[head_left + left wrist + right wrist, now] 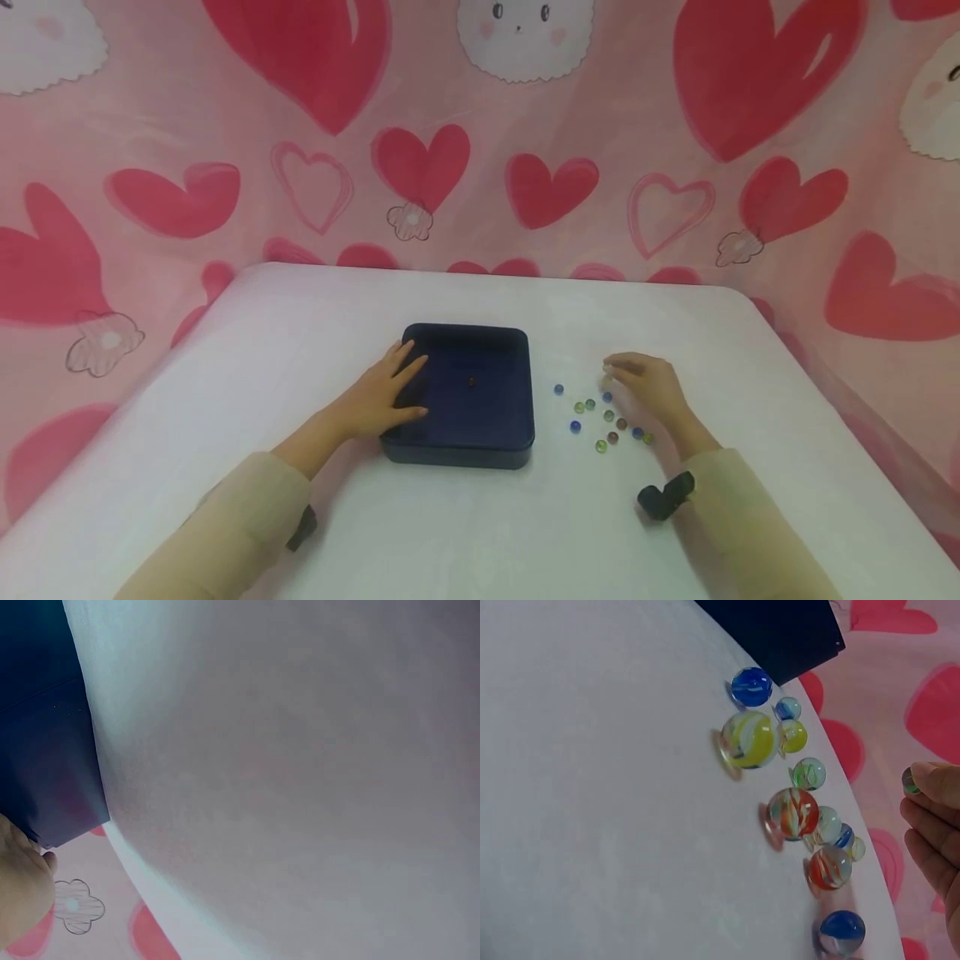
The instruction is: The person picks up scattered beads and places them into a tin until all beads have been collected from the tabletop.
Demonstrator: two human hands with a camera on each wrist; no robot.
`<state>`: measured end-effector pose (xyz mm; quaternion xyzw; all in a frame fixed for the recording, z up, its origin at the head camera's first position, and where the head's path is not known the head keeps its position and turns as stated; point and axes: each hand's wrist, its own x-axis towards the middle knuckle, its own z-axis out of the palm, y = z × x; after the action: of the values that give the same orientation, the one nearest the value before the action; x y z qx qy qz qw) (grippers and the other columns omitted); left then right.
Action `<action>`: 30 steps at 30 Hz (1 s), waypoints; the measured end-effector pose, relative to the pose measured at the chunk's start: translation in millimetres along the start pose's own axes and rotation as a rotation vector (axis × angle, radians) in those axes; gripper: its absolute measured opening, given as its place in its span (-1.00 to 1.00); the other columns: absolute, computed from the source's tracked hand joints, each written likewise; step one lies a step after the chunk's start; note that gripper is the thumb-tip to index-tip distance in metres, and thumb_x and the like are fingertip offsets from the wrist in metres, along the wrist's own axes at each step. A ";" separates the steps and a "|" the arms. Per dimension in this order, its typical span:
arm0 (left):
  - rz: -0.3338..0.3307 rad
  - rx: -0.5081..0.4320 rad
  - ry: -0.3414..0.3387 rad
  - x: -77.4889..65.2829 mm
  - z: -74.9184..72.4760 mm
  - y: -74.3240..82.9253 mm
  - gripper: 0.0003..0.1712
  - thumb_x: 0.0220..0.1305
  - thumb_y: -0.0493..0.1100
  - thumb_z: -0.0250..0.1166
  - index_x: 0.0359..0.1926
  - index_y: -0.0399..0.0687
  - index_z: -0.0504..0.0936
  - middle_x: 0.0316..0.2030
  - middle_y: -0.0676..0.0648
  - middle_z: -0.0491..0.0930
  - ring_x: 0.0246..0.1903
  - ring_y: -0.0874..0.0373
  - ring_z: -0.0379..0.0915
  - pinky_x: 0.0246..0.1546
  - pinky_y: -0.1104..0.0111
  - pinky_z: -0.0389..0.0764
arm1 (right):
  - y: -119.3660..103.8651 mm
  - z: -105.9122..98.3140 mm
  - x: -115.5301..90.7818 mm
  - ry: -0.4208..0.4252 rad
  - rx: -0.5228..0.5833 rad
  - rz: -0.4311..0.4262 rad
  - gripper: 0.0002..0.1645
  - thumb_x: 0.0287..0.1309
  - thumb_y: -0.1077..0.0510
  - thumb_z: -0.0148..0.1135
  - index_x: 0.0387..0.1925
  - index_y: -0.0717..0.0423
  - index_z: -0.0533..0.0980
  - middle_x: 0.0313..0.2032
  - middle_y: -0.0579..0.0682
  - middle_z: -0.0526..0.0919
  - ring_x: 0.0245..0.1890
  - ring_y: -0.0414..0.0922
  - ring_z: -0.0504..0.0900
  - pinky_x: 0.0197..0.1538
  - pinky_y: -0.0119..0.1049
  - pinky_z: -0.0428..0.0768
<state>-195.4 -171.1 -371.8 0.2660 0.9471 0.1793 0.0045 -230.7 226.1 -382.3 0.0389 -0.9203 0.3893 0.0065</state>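
A dark blue square tray (pixel 457 457) lies on the white table, with one small reddish-brown marble (pixel 472 382) inside it. My left hand (pixel 378 396) rests on the tray's left rim, its fingers spread over the inside. To the right of the tray, my right hand (pixel 651 387) is held over a scatter of glass marbles. Between thumb and fingertips it pinches a dark greenish marble (pixel 909 781), seen best in the right wrist view. Loose on the table are several marbles, among them a blue one (pixel 751 687), a yellow one (pixel 748 740) and a red one (pixel 793 814).
The white table (pixel 465 533) reaches back to a pink cloth (pixel 480 167) printed with hearts. Both forearms wear pale sleeves, and a black wrist device (pixel 665 497) sits at the right cuff. The loose marbles lie close together between the tray and my right forearm.
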 end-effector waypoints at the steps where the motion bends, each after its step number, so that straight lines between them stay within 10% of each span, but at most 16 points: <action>1: -0.002 0.004 -0.007 0.5 -0.2 0.2 -0.11 0.05 0.23 0.10 0.29 -0.12 0.03 0.30 -0.19 -0.23 0.26 -0.08 -0.42 0.12 -0.03 -0.07 | -1.9 0.3 -0.4 -0.003 0.010 0.001 -0.63 0.13 0.01 0.03 -0.05 0.05 0.46 -0.02 0.03 0.48 0.12 0.00 0.27 0.10 -0.06 0.21; 21: -0.026 0.007 -0.038 1.2 -1.0 1.1 -0.11 0.06 0.21 0.10 0.30 -0.07 -0.02 0.30 -0.15 -0.27 0.26 -0.06 -0.47 0.14 0.00 -0.10 | 27.8 38.6 30.8 0.050 0.042 -0.148 -0.60 -0.08 -0.32 0.03 -0.18 -0.38 0.49 -0.13 -0.34 0.50 -0.05 -0.27 0.41 -0.13 -0.16 0.46; 30: -0.029 0.004 -0.039 0.9 -1.1 1.5 -0.12 0.06 0.19 0.12 0.30 -0.08 -0.01 0.30 -0.16 -0.27 0.26 -0.09 -0.45 0.13 -0.01 -0.09 | -39.7 29.0 -2.8 -0.016 0.163 -0.235 -0.62 0.01 -0.08 0.14 -0.17 0.02 0.55 -0.18 -0.04 0.58 -0.11 -0.05 0.49 -0.09 -0.07 0.42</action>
<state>-195.5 -169.7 -370.2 0.2558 0.9509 0.1723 0.0248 -224.4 178.0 -374.2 0.1498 -0.8747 0.4592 0.0414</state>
